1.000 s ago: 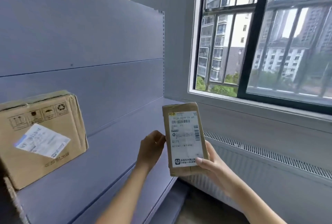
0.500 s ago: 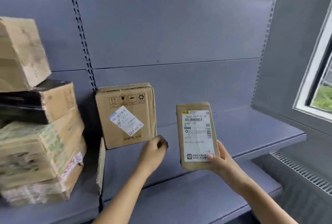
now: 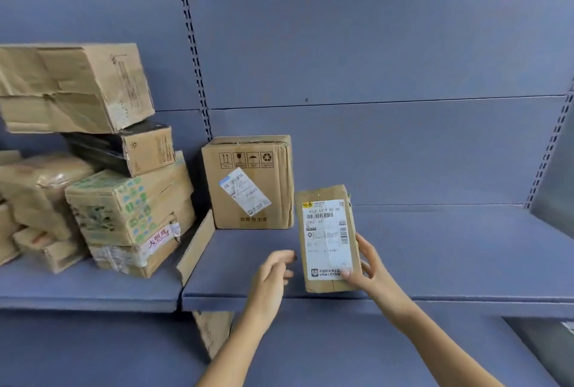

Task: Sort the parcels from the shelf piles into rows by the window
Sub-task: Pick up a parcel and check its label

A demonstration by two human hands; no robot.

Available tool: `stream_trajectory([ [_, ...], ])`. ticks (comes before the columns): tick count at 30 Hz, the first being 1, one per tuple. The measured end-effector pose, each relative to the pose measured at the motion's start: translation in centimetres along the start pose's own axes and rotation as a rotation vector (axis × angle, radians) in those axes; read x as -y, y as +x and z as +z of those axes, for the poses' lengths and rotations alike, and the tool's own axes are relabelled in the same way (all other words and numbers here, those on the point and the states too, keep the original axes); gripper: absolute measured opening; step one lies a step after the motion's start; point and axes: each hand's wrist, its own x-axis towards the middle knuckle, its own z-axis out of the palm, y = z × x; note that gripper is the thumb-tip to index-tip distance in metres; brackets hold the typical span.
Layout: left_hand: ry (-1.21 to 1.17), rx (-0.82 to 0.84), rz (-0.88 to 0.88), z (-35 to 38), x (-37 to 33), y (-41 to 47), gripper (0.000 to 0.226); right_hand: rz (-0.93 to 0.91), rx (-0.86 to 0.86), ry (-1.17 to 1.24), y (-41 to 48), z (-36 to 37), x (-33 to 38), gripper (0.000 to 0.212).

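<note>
Over front edge of shelf (image 3: 450,262): small flat parcel (image 3: 327,239) gripped in right hand (image 3: 371,265), thumb on lower front corner, fingers wrapped behind right edge. Held clear of board, long axis near upright, top leaning slightly left, label (image 3: 324,222) facing camera. Left hand (image 3: 271,275) just beside parcel's lower left edge, not touching; fingers loosely bent, holding nothing.

Key relation: parcel on right-hand side of body, left hand nearer the pile. Bare shelf room stretching right of parcel as far as slotted post at far right. Window not in view, so direction to rows cannot be told.

Behind and left: square box (image 3: 248,181) standing on same board against back panel, near parcel's top left corner but apart. Further left, past cardboard divider (image 3: 194,250), leaning pile of parcels (image 3: 124,200), with top carton (image 3: 74,85) tilted and overhanging.

Judgement: carry step under way, most of the sorting left to do. Next move probably a swing away from pile on right hand alone, or two-handed if left closes on near edge. Worth keeping lower end above shelf edge. Risks: one-edge grip letting parcel pivot; leaning pile toppling if brushed.
</note>
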Motion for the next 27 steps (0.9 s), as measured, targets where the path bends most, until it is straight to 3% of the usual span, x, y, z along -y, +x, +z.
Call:
stream_trajectory([
  [7, -0.017, -0.026, -0.046, 2.6, -1.1, -2.0, 0.032, -0.035, 0.023, -0.192, -0.4, -0.8, -1.1, 0.062],
  [10, -0.064, -0.070, -0.049, 3.3, -1.2, -2.4, 0.031, -0.115, -0.126, -0.282, -1.1, 0.2, -1.2, 0.060],
  [14, -0.050, -0.090, -0.021, 4.2, -0.5, -2.9, 0.032, -0.181, -0.297, -0.192, -2.4, 2.6, -1.9, 0.051],
  [17, -0.007, -0.104, -0.015, 4.8, -0.1, -3.0, 0.032, -0.154, -0.297, -0.169, -2.5, 4.1, -2.3, 0.040],
  [27, -0.030, 0.024, -0.078, 4.7, 0.2, 0.2, 0.032, -0.074, -0.259, -0.222, 0.9, 3.3, -2.2, 0.040],
])
